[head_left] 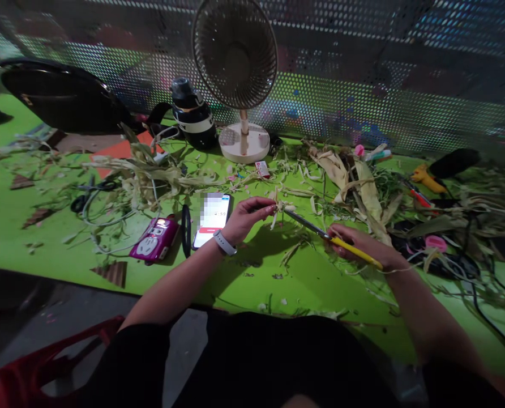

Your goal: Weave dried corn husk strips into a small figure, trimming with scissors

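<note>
My left hand is closed, with thumb and fingertips pinching a small pale bundle of corn husk with loose strips hanging from it. In my right hand lies a yellow-handled tool with a long metal shaft, its exact kind unclear. The shaft's tip meets or nearly meets the husk bundle. Below both hands, shreds of husk are scattered over the green table. A lit phone lies just left of my left hand, and dried husks are heaped beyond my right hand.
A fan and a dark bottle stand at the back, with a black bag to their left. A purple power strip, scissors and cables lie left; a yellow-and-black tool lies right.
</note>
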The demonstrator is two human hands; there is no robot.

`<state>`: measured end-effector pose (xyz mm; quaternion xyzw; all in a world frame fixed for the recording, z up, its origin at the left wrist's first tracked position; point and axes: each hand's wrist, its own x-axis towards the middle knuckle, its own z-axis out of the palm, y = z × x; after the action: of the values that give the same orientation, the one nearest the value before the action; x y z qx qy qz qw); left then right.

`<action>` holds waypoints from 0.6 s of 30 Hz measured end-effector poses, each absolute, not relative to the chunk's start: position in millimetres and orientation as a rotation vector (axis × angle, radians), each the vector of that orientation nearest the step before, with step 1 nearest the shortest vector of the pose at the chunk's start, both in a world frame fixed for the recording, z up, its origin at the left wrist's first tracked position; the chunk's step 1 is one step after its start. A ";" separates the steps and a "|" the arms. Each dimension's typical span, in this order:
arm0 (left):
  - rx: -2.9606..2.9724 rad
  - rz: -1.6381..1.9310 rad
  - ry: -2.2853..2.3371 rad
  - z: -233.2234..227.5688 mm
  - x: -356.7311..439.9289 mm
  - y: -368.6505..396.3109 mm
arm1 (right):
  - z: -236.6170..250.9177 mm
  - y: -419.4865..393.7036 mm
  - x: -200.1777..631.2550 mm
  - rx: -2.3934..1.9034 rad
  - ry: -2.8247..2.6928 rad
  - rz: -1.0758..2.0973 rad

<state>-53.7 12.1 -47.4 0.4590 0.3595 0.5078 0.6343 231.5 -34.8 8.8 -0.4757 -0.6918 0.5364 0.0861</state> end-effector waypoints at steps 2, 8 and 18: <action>1.047 1.161 0.831 -47.9 -53.8 12.1 | 9.1 -34.3 230.4 -1.442 -2.022 1.642; 1.028 1.145 0.850 -48.9 -54.8 14.0 | 13.6 -35.9 231.3 -1.499 -2.154 1.514; 0.966 1.277 0.905 -44.2 -52.6 16.7 | 17.7 -51.1 223.1 -1.705 -2.526 0.055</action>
<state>-52.6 16.7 -44.2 0.4178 0.3914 0.5523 0.6061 223.1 -51.1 17.7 -0.5589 -0.8278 0.0179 0.0466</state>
